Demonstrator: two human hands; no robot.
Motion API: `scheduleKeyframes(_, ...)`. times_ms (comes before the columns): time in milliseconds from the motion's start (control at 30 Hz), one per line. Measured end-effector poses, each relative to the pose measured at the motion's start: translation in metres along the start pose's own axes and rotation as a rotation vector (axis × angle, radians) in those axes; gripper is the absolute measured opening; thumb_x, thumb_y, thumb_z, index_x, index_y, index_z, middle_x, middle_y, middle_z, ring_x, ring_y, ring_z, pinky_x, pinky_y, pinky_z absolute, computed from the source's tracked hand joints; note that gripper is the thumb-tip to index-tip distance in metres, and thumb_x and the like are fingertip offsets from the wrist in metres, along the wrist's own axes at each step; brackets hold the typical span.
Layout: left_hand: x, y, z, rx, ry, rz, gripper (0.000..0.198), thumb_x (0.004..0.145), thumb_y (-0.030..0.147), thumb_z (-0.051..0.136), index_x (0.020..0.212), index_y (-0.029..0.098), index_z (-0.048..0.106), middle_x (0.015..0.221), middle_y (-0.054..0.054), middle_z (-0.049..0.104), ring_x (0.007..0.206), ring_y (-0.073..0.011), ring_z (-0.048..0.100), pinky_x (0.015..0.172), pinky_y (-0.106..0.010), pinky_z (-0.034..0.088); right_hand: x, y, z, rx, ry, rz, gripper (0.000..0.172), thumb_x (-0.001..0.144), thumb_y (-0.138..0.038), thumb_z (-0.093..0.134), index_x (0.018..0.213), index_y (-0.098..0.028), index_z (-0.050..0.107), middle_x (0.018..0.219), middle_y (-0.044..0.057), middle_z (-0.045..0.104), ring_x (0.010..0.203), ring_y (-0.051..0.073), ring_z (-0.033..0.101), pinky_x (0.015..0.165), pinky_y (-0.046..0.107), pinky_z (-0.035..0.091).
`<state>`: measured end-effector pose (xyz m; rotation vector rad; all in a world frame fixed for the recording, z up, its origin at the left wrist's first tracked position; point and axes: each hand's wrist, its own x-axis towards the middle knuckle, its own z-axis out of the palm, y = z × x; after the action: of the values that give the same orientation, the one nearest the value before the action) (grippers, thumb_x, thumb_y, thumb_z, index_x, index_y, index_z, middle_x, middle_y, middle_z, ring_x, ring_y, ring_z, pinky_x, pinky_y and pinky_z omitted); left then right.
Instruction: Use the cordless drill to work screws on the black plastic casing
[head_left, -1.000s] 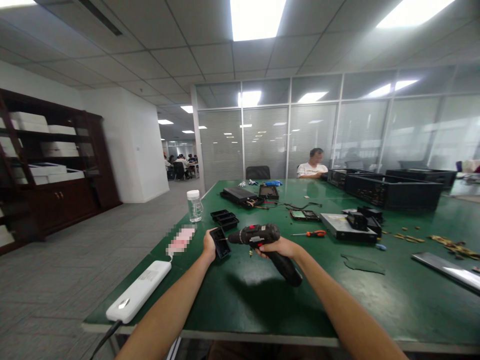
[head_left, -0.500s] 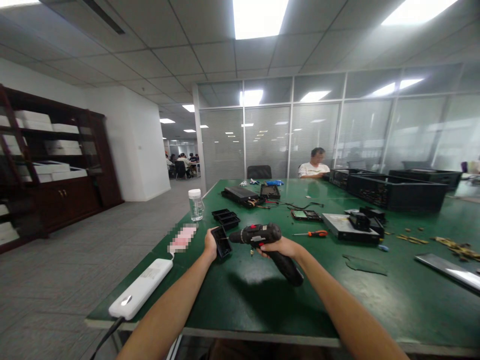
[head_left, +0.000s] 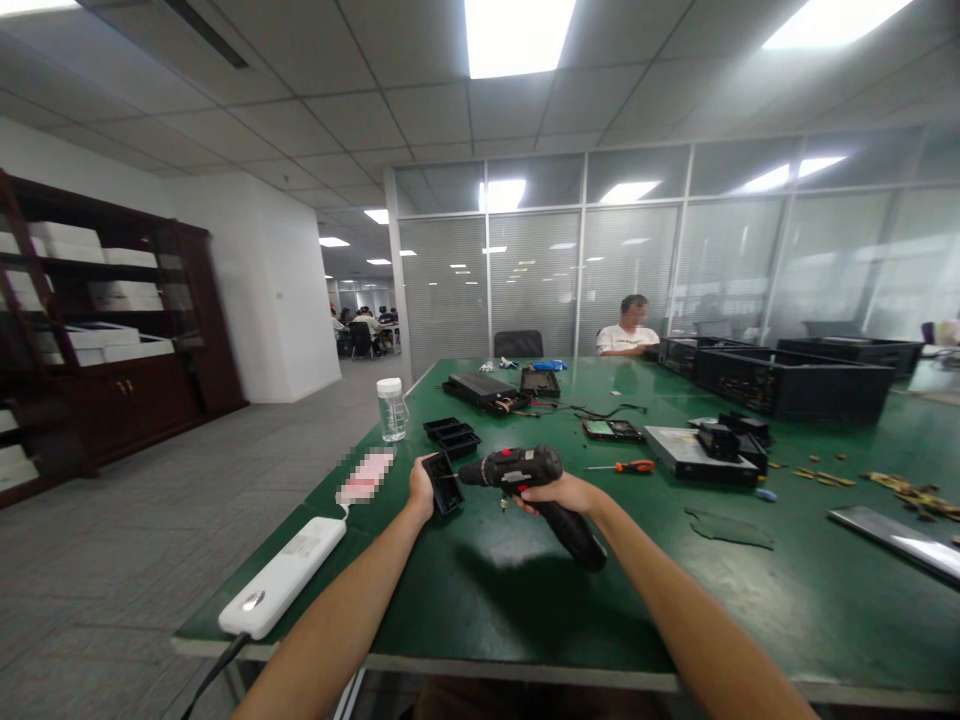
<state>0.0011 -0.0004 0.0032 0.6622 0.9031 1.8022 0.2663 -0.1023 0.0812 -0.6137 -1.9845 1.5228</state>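
The right hand [head_left: 564,492] has its grip wrapped around a matte black cordless drill [head_left: 536,490] with red accents, its nose pointing left into a small black rectangular plastic casing [head_left: 442,484]. The left hand [head_left: 420,489] grips that casing upright on the smooth green table [head_left: 525,610]. No lettering is legible; beyond the right grip lies an orange-handled screwdriver [head_left: 624,466]

Both arms stretched fwd, forearms converging; left hand [head_left: 420,490] in a closed grip; right hand [head_left: 564,493] curled, knuckles up.
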Motion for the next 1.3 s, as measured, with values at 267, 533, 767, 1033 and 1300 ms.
scheduleKeyframes(267, -0.0049, 0.0030, 0.0012, 0.024, 0.007, 0.013, 0.023, 0.065, 0.035, 0.052, 0.075, 0.018, 0.062, 0.067, -0.001, 0.061, 0.060, -0.0168, 0.057, 0.063, -0.030, 0.044, -0.0004, -0.0036, 0.0017, -0.027, -0.014, -0.019, 0.027, 0.073, -0.034, 0.064, 0.080, -0.009, 0.060, 0.068, 0.003, 0.055, 0.063, 0.012, 0.051, 0.062, 0.027, 0.042)
scheduleKeyframes(533, -0.0017, 0.0012, 0.0001, 0.031, -0.008, 0.006, 0.025, 0.064, 0.037, 0.052, 0.072, 0.016, 0.062, 0.064, -0.001, 0.060, 0.059, -0.0172, 0.057, 0.061, -0.030, 0.044, 0.0004, 0.0003, -0.0008, -0.052, -0.023, -0.027, 0.026, 0.074, -0.034, 0.062, 0.079, -0.009, 0.059, 0.067, 0.002, 0.055, 0.061, 0.011, 0.051, 0.062, 0.026, 0.041)
scheduleKeyframes(767, -0.0030, 0.0019, 0.0002, 0.043, -0.004, 0.011, 0.024, 0.064, 0.037, 0.052, 0.073, 0.017, 0.061, 0.065, -0.001, 0.060, 0.060, -0.0164, 0.057, 0.061, -0.030, 0.044, -0.0001, -0.0038, 0.0012, -0.060, -0.027, -0.032, 0.028, 0.074, -0.036, 0.062, 0.079, -0.009, 0.059, 0.067, 0.002, 0.054, 0.062, 0.012, 0.051, 0.062, 0.026, 0.042)
scheduleKeyframes(1033, -0.0068, 0.0044, 0.0027, 0.026, 0.011, 0.013, 0.019, 0.065, 0.034, 0.052, 0.071, 0.018, 0.061, 0.063, 0.000, 0.059, 0.062, -0.0173, 0.057, 0.064, -0.030, 0.044, -0.0012, -0.0052, 0.0017, -0.046, -0.017, -0.009, 0.029, 0.073, -0.037, 0.064, 0.080, -0.009, 0.059, 0.067, 0.002, 0.054, 0.063, 0.012, 0.051, 0.062, 0.027, 0.042)
scheduleKeyframes(1300, -0.0043, 0.0020, 0.0017, 0.015, -0.005, 0.030, 0.022, 0.064, 0.035, 0.052, 0.072, 0.018, 0.061, 0.064, 0.000, 0.059, 0.060, -0.0167, 0.056, 0.063, -0.030, 0.044, -0.0021, -0.0041, 0.0016, -0.016, 0.000, 0.001, 0.028, 0.072, -0.034, 0.065, 0.081, -0.009, 0.060, 0.069, 0.003, 0.055, 0.063, 0.012, 0.051, 0.062, 0.026, 0.042)
